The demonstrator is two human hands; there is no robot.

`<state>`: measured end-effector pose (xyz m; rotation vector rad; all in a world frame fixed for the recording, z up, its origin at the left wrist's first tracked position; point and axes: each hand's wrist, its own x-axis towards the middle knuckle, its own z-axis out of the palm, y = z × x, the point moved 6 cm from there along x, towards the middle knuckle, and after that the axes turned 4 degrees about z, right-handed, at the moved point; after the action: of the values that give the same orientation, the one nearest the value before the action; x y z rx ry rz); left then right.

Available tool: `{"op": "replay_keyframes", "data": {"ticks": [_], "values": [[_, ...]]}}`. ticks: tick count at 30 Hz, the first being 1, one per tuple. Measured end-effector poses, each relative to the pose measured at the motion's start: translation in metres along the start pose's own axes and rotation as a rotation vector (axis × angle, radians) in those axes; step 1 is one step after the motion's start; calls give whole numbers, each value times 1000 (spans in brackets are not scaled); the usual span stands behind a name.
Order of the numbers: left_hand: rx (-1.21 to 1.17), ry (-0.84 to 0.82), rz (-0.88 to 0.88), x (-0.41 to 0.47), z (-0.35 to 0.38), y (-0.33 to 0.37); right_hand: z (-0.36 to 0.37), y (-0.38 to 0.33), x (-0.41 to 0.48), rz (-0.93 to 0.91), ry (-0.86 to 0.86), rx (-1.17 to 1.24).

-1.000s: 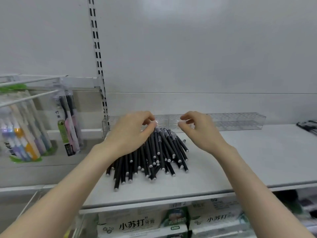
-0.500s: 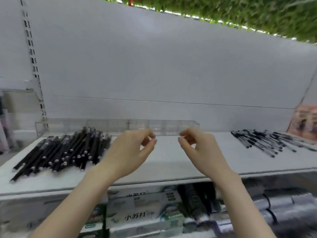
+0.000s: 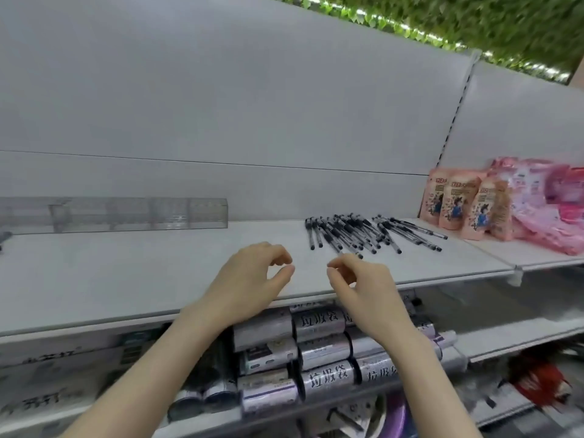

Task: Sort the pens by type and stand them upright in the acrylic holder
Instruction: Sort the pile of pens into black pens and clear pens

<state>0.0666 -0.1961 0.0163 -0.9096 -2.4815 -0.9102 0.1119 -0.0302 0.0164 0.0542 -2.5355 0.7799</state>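
Observation:
A pile of clear-barrelled pens with black caps (image 3: 366,233) lies on the white shelf (image 3: 126,279), right of centre. The long clear acrylic holder (image 3: 126,213) stands along the back wall at the left, with no pens visible in it. My left hand (image 3: 252,282) and my right hand (image 3: 363,286) hover side by side over the shelf's front edge, fingers loosely curled, holding nothing. My right hand's fingertips are just in front of the nearest pen tips, apart from them. A dark pen end (image 3: 3,238) shows at the far left edge.
Pink and orange pouches (image 3: 467,207) stand on the shelf right of the pens, with pink packs (image 3: 550,210) beyond. Rolls of bags (image 3: 319,349) fill the shelf below. A green leafy strip runs along the top of the back panel.
The view has swung right: the black pens on the left have left the frame and the clear-barrelled pens now lie just ahead of my right hand. Both hands keep the same pose.

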Motion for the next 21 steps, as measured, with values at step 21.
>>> {"op": "replay_keyframes", "data": {"ticks": [21], "values": [[258, -253, -471, 192, 147, -21, -13, 187, 201, -20, -263, -173]]}}
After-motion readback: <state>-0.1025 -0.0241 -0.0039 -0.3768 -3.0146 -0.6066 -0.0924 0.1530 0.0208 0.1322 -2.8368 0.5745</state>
